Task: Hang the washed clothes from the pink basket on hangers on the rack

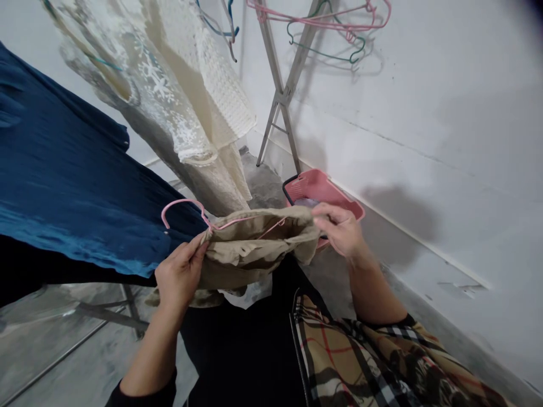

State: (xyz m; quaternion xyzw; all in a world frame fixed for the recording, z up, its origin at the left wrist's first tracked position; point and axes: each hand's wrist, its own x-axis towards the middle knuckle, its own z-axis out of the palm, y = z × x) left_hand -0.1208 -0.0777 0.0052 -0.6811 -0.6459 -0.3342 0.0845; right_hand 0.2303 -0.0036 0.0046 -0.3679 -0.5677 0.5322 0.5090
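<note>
Stretched between my two hands is a khaki garment (237, 271) with an open waistband-like edge; its exact kind is partly hidden by folds. A pink hanger (183, 202) runs inside that edge, its hook sticking out on the left. My left hand (180, 277) is closed on the garment's left end, right below the hook. At the right end, my right hand (339, 229) pinches the cloth between thumb and fingers. Part of the hanger's wire shows within the opening, and the rest is covered by cloth.
Dark blue clothing (72, 164) and cream lace clothing (169, 85) hang at the left. A pink basket (354, 206) stands on the floor by the wall. Behind it is a metal rack leg (282, 99), with pink hangers (322, 21) and a green hanger (326, 56) above.
</note>
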